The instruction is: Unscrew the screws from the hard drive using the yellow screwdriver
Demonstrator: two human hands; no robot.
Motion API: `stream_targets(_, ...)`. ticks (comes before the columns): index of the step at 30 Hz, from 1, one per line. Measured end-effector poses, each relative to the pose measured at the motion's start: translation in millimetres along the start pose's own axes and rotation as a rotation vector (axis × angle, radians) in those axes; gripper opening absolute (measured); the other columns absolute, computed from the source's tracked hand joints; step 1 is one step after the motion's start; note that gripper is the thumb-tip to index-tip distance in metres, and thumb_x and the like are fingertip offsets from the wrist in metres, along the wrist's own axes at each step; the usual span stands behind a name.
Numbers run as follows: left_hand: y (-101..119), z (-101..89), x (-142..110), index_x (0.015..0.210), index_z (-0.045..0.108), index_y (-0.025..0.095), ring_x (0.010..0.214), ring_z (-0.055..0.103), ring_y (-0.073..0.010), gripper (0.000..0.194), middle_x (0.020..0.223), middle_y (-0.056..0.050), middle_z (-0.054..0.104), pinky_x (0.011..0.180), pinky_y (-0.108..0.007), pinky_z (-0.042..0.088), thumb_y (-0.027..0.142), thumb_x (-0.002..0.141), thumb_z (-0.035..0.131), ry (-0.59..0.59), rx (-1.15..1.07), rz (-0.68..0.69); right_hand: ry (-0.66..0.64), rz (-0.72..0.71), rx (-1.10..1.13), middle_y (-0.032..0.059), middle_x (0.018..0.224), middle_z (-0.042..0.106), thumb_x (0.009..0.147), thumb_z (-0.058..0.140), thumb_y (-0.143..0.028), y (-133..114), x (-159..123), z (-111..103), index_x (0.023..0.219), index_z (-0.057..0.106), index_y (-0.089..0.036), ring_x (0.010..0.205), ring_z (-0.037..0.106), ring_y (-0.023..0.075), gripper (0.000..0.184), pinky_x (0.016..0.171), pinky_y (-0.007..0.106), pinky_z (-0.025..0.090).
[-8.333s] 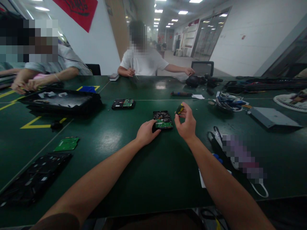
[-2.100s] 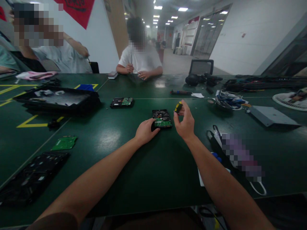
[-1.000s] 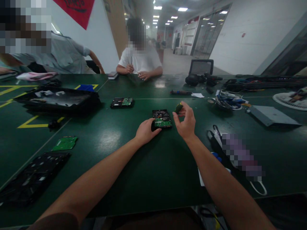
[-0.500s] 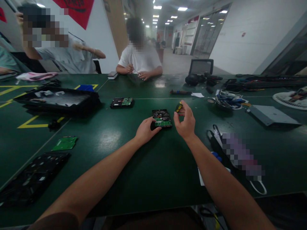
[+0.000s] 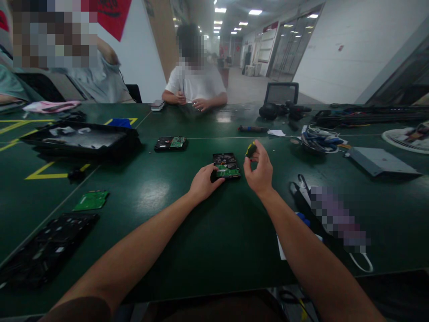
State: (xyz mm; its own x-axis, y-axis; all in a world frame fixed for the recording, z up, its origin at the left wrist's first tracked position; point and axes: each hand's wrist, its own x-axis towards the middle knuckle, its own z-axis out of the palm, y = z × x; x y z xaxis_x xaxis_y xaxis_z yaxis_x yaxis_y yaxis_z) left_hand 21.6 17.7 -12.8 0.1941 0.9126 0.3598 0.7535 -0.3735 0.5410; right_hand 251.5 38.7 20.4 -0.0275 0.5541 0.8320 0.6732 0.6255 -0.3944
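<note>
A hard drive (image 5: 227,160) lies on the green table in front of me, its green circuit board facing up at the near end. My left hand (image 5: 205,182) grips its left side, fingers on the far side and thumb at the near corner. Just to the right of the drive, my right hand (image 5: 260,170) is raised, pinching the black-and-yellow handle of a screwdriver (image 5: 250,150) between thumb and fingers. The blade is too thin or hidden to make out.
Another hard drive (image 5: 170,143) lies farther left, beyond it a black tray (image 5: 83,139). Near left are a loose green circuit board (image 5: 91,200) and a black metal-and-plastic unit (image 5: 50,248). Bundled cables (image 5: 320,139) and a grey box (image 5: 382,162) lie right. Two people sit opposite.
The screwdriver handle has turned slightly in my right hand. My left hand and the hard drive stay put. The person at the far left has shifted, lowering an arm.
</note>
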Motion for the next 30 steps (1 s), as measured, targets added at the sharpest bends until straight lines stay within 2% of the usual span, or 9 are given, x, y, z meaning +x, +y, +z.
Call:
stream_targets(7, 3.0, -2.8, 0.2, 0.124, 0.064, 0.022, 0.130, 0.058, -0.0302, 0.042, 0.135, -0.012, 0.066, 0.110, -0.046, 0.047, 0.044, 0.089, 0.072, -0.026, 0.000, -0.023, 0.004, 0.031, -0.021, 0.0110, 0.129, 0.057, 0.094, 0.061, -0.025, -1.5, 0.5, -1.4, 0.158, 0.031, -0.032, 0.093, 0.065, 0.0229, 0.071, 0.080, 0.044, 0.065)
stream_targets(12, 4.0, -3.1, 0.5, 0.123, 0.064, 0.023, 0.131, 0.058, -0.0310, 0.041, 0.135, -0.012, 0.066, 0.110, -0.047, 0.048, 0.042, 0.088, 0.073, -0.035, -0.008, -0.039, 0.000, 0.000, 0.016, 0.0124, 0.134, 0.055, 0.095, 0.055, -0.021, -2.5, 0.5, -0.7, 0.159, 0.028, -0.030, 0.100, 0.066, 0.0245, 0.071, 0.084, 0.046, 0.065)
stream_targets(18, 3.7, -2.7, 0.9, 0.124, 0.063, 0.024, 0.133, 0.057, -0.0317, 0.041, 0.136, -0.012, 0.065, 0.110, -0.049, 0.047, 0.042, 0.088, 0.073, -0.039, -0.003, -0.038, 0.000, 0.037, 0.001, 0.0119, 0.126, 0.055, 0.093, 0.060, -0.024, -3.2, 0.4, -1.3, 0.156, 0.032, -0.031, 0.097, 0.063, 0.0248, 0.070, 0.075, 0.043, 0.066)
stream_targets(25, 3.9, -2.6, 0.8, 0.123, 0.063, 0.023, 0.129, 0.059, -0.0310, 0.041, 0.132, -0.012, 0.067, 0.107, -0.047, 0.050, 0.043, 0.088, 0.073, -0.029, 0.002, -0.026, -0.017, 0.009, 0.006, 0.0120, 0.134, 0.055, 0.094, 0.055, -0.020, -3.8, 1.0, -1.5, 0.158, 0.029, -0.031, 0.102, 0.064, 0.0255, 0.070, 0.088, 0.049, 0.064)
stream_targets(30, 3.5, -1.9, 1.3, 0.122, 0.063, 0.022, 0.128, 0.060, -0.0308, 0.040, 0.130, -0.012, 0.068, 0.106, -0.047, 0.050, 0.043, 0.088, 0.072, -0.022, 0.004, -0.015, -0.001, 0.030, 0.015, 0.0116, 0.129, 0.056, 0.095, 0.056, -0.022, -2.0, -0.1, -0.2, 0.158, 0.028, -0.030, 0.098, 0.064, 0.0244, 0.070, 0.086, 0.047, 0.064)
